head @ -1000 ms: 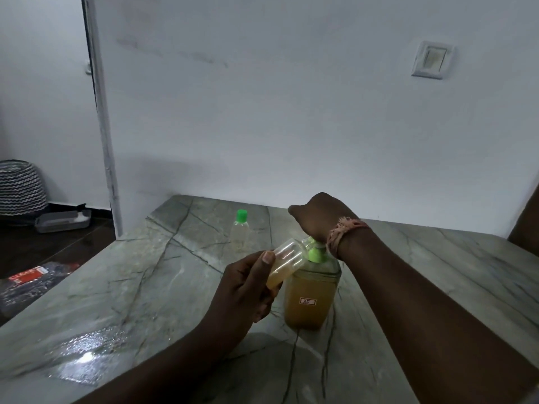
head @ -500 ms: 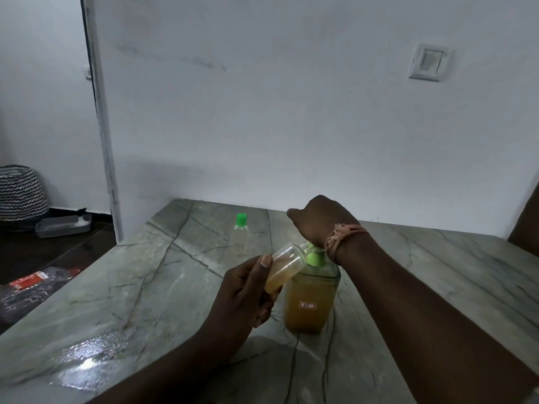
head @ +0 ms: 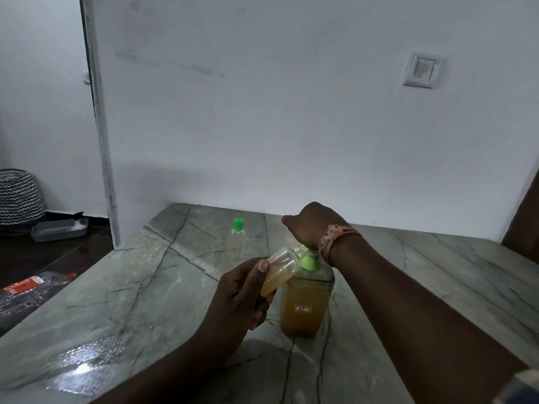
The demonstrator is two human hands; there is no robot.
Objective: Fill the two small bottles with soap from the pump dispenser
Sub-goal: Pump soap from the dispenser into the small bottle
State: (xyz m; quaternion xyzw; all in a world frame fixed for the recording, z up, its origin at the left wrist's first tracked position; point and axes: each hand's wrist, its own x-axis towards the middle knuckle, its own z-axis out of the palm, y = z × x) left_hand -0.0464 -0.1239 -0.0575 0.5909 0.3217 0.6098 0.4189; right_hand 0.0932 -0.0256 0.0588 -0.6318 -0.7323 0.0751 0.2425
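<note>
The pump dispenser stands on the marble table, mostly full of amber soap, and the small uncapped bottle holds amber soap in its lower part, while a second small bottle with a green cap stands upright further back, looking nearly empty. The left hand has its grip closed round the uncapped bottle, thumb along its side, tilting its mouth to the green pump head. The right hand comes over the pump top, wrist bent, fingers hidden, so I cannot tell its grip.
</note>
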